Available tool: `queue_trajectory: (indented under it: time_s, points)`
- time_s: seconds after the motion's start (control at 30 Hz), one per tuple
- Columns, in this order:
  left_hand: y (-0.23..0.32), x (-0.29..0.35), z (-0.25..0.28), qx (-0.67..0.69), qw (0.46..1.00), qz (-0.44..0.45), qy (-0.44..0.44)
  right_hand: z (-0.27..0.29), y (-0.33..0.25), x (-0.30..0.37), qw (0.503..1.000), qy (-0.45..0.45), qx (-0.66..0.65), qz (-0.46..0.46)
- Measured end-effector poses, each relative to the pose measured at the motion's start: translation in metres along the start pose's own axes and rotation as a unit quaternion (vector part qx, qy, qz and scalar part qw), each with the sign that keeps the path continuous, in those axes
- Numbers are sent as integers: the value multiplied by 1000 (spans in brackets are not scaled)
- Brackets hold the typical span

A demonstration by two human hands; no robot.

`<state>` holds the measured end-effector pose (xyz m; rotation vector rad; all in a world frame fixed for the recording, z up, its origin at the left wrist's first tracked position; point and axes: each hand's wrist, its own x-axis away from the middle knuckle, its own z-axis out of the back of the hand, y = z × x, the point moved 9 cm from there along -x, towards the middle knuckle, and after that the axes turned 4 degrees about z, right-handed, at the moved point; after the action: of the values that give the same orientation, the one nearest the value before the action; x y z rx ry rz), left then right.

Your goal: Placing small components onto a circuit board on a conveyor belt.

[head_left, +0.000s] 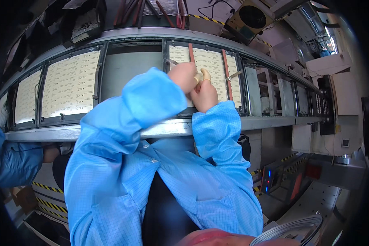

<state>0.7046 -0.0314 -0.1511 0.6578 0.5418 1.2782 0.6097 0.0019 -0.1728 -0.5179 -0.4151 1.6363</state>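
My left hand point(183, 77) and my right hand point(205, 94) are close together over a cream printed panel point(213, 61) set in a black frame. Both have their fingers curled in, and cream finger cots point(205, 74) cover some fingertips. Whatever lies between the fingers is too small or hidden to make out. A reddish-brown strip point(191, 52) runs down the panel, its lower part hidden by my hands. To the right lies a second reddish-brown strip point(226, 67), with a metal clip point(234, 75) across it.
Along the metal rail point(168, 128), more framed cream panels point(71, 82) stand to the left, past a grey plate point(132, 76). Several dark and reddish strips point(129, 12) lie beyond the far rail, beside a black bin point(84, 24). Another person's gloved hand point(3, 117) is at far left.
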Motion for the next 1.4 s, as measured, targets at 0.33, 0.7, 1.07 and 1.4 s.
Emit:
queue_trajectory:
  time_s: [0.33, 0.7, 1.07, 1.4]
  points:
    - [-3, 78, 91, -243, 969, -34, 38, 25, -45, 16, 993, 60, 42, 91]
    - [-130, 191, 156, -379, 884, 169, 216, -25, -99, 25, 966, -16, 197, 166]
    - [-144, 181, 154, -335, 919, 125, 168, 84, 85, 26, 903, 50, 394, -162]
    - [-131, 207, 176, -255, 952, -106, 131, 123, 233, 14, 850, 199, 304, -382]
